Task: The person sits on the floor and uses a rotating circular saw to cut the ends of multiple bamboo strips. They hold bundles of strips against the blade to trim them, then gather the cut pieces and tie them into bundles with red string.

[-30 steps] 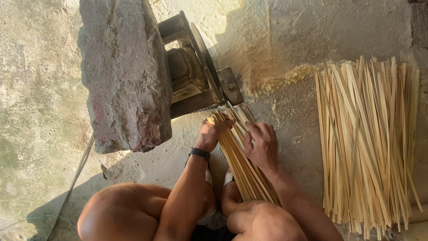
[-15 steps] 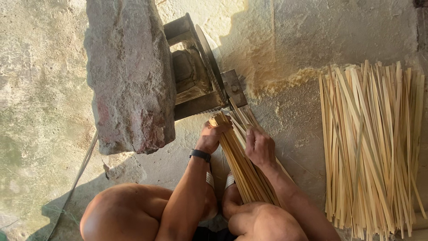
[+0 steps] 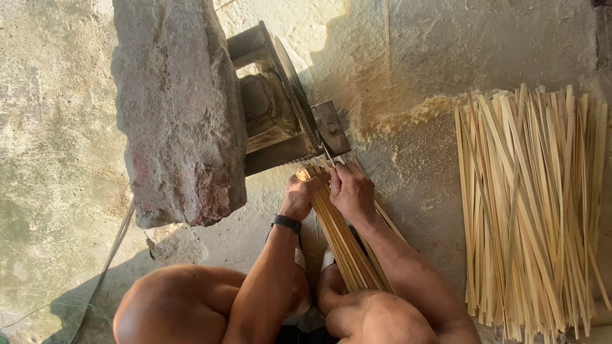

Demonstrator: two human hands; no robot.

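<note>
Both hands have crept closer to the metal cutter point(image 3: 299, 121) since a moment ago. Left hand point(image 3: 299, 196) and right hand point(image 3: 350, 191) are clenched around a bundle of bamboo strips point(image 3: 341, 242), its top end touching the blade. Beside the cutter sits a big stone block point(image 3: 178, 108). Well apart, on the right, lies a pile of loose strips point(image 3: 535, 210).

Both hands point(image 3: 328, 191) hold bamboo strip bundle point(image 3: 344, 245) w/ tips at metal cutter point(image 3: 290, 118).
</note>
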